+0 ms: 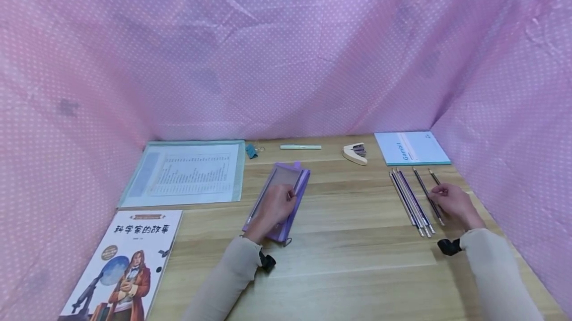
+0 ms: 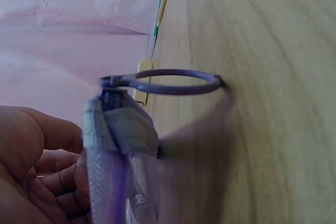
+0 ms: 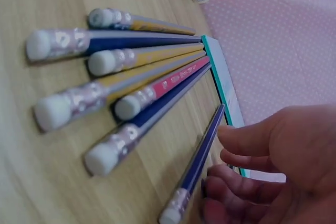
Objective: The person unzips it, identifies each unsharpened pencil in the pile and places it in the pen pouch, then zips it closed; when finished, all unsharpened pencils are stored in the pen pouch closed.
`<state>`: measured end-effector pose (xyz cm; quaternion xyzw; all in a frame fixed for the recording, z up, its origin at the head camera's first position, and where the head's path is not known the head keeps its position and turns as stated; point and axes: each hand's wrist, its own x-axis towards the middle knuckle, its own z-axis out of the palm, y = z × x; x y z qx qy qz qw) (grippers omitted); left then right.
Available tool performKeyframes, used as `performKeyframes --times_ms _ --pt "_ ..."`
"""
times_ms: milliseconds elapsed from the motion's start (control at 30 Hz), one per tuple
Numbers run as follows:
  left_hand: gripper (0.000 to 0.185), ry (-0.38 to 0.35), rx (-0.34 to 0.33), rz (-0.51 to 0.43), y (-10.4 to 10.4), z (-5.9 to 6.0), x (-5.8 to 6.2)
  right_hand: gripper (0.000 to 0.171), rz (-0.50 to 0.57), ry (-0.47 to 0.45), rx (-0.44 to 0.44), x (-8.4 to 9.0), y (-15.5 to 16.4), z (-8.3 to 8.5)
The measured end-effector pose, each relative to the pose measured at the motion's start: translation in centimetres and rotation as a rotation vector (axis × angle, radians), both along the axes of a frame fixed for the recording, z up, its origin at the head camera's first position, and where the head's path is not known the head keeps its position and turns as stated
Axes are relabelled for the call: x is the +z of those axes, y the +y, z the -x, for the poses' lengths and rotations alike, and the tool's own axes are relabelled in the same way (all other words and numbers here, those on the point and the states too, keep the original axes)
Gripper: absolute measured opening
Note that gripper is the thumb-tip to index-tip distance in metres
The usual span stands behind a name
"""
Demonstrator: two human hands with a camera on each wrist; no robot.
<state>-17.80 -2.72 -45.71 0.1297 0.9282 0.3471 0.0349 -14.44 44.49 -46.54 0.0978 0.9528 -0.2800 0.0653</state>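
My left hand [image 1: 278, 204] is over a purple mesh pencil case [image 1: 306, 177], its curled fingers gripping the case at the zip side. In the left wrist view the end of the case, with its grey pull ring [image 2: 176, 82], stands close to the camera beside the fingers. My right hand [image 1: 453, 203] is low over two dark pencils [image 1: 422, 182] at the right. In the right wrist view its thumb tip is beside a dark blue pencil [image 3: 197, 158] and its fingers are curled; I cannot tell whether they pinch a pencil. To the left lie several eraser-tipped pencils [image 1: 408, 202].
A blue booklet [image 1: 408, 147] lies behind the pencils. Along the back are a cream stapler [image 1: 355, 155], a pale green pen [image 1: 300, 147] and a teal binder clip [image 1: 251, 151]. On the left lie a document folder [image 1: 187, 172] and an illustrated book [image 1: 129, 261]. Pink dotted cloth [image 1: 286, 63] surrounds the table.
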Motion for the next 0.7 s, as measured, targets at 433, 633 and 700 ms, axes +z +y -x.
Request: performKeyframes --times_ms 433,633,700 --pt "0.007 0.062 -0.005 0.055 -0.2 0.2 -0.3 0.031 -0.091 0.230 0.164 1.0 -3.9 0.5" --pt "0.009 0.050 -0.006 0.037 -0.2 0.2 -0.4 0.046 -0.056 0.065 0.205 0.9 -3.7 1.4" --pt "0.009 0.042 -0.004 0.037 -0.2 0.2 -0.4 0.047 -0.061 0.038 0.203 0.7 -3.3 1.6"
